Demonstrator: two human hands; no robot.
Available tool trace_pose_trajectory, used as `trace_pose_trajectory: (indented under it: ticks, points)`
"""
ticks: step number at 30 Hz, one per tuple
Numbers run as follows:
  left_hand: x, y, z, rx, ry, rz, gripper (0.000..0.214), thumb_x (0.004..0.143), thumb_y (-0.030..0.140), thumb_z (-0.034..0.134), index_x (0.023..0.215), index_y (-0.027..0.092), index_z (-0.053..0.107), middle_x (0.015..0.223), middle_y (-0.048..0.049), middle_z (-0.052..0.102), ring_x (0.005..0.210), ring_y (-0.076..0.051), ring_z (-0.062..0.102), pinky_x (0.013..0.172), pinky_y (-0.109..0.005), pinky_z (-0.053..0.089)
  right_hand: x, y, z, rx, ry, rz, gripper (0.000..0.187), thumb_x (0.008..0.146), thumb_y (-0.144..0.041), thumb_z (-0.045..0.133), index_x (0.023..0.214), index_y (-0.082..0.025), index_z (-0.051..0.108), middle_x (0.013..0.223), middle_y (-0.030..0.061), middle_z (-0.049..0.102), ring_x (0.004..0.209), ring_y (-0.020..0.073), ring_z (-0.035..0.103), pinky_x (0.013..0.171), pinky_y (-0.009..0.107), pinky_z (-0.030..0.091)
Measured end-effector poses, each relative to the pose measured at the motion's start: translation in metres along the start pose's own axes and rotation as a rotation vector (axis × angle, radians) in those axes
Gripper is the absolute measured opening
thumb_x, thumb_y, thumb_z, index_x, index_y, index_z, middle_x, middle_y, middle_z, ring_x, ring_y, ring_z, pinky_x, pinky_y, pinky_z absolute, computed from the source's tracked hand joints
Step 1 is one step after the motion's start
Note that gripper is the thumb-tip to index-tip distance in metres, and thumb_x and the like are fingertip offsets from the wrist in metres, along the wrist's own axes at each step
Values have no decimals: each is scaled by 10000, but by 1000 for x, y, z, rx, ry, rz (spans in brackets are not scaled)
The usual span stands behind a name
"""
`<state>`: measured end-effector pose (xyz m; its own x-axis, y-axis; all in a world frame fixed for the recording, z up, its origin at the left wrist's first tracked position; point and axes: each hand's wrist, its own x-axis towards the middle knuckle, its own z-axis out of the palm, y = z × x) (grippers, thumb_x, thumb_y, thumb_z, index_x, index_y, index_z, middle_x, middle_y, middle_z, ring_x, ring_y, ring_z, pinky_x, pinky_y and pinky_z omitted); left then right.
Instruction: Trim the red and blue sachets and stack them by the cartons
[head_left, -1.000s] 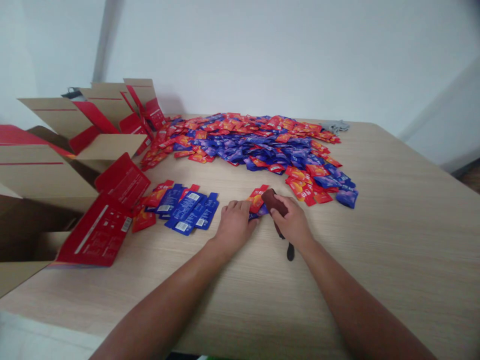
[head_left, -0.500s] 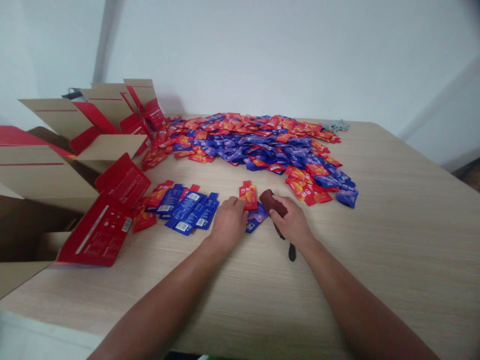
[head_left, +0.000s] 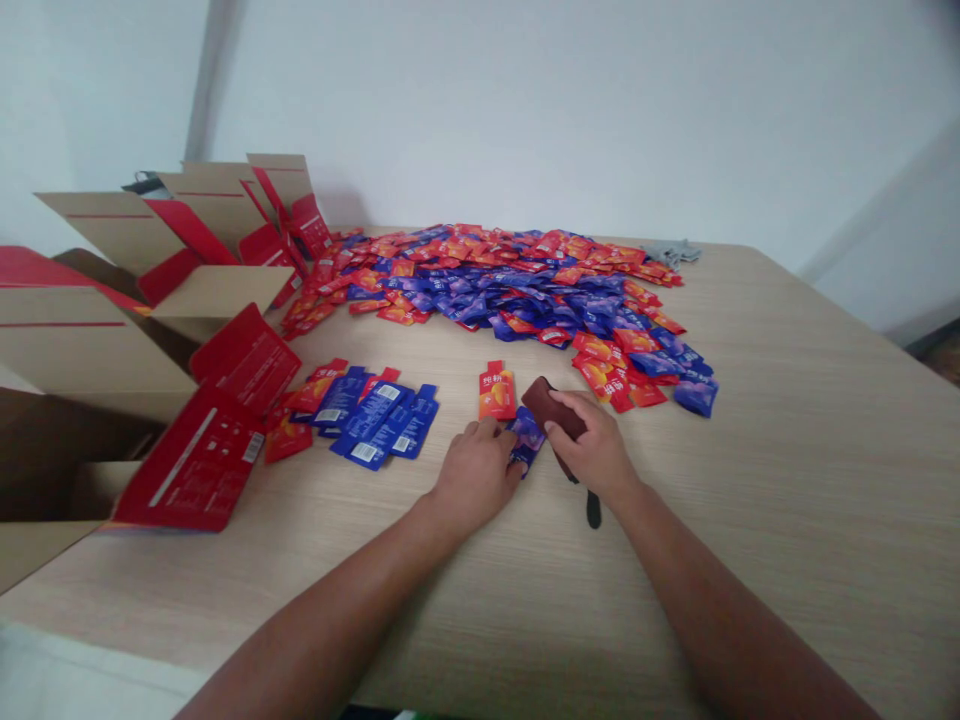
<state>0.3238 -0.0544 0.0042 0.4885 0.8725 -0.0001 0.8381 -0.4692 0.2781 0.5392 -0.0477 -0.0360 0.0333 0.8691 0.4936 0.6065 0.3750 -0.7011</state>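
My left hand (head_left: 480, 465) has its thumb and fingers closed on the left edge of a purple sachet (head_left: 529, 428), which lies tilted on the table. Just beyond those fingers is a red-orange sachet (head_left: 495, 393), flat and with its narrow spout end pointing away. My right hand (head_left: 600, 450) grips a dark brown, flat, soft-looking pouch (head_left: 551, 408) from above. A black strap end (head_left: 593, 510) hangs out below the palm. The pouch's near tip is right beside the purple sachet; what is inside it, if anything, is hidden.
Blue and red sachets (head_left: 371, 425) lie overlapped at the left, beside open cardboard boxes (head_left: 214, 445) with red flaps. A long heap of red and purple sachets (head_left: 517, 285) curves across the back of the wooden table (head_left: 787, 420). Grey gloves (head_left: 671, 253) sit behind it.
My left hand has slid slightly toward me and right, off the red sachet and onto the purple one, which has shifted right. My right hand and the brown pouch have moved a little right.
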Motion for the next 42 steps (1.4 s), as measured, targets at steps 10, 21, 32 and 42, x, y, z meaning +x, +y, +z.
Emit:
trace_pose_trajectory:
  ticks: [10,21,32,42]
  points:
    - [17,-16,8,19,-54,-186,525,866,593,774,1176,185,662,1169,-151,748,1105,-351,708,916,-440,560,-10,-22,10,-145,-355,-136,468,884,-155,660,1328,-292,713,1304,88,678,1173,281,670,1034,461,586]
    - [18,-16,4,-19,-55,-179,550,820,623,822,1172,236,649,1100,-99,786,1028,-334,742,829,-408,544,13,10,17,-390,-167,86,450,919,-202,622,1357,-220,719,1176,136,692,1071,325,690,986,491,582]
    - [21,-21,3,-45,-92,-152,429,871,508,740,1212,261,660,1148,-82,804,1054,-309,765,814,-364,553,-12,-32,11,-32,-195,-181,508,892,-185,640,1383,-308,681,1368,85,670,1245,287,665,1090,464,576]
    - [22,-26,6,-85,-81,-174,438,806,518,799,1135,246,702,1077,-72,815,1006,-313,768,749,-360,540,-7,-18,26,-160,-295,-38,477,894,-160,637,1357,-264,686,1261,95,702,1114,278,691,1003,436,581]
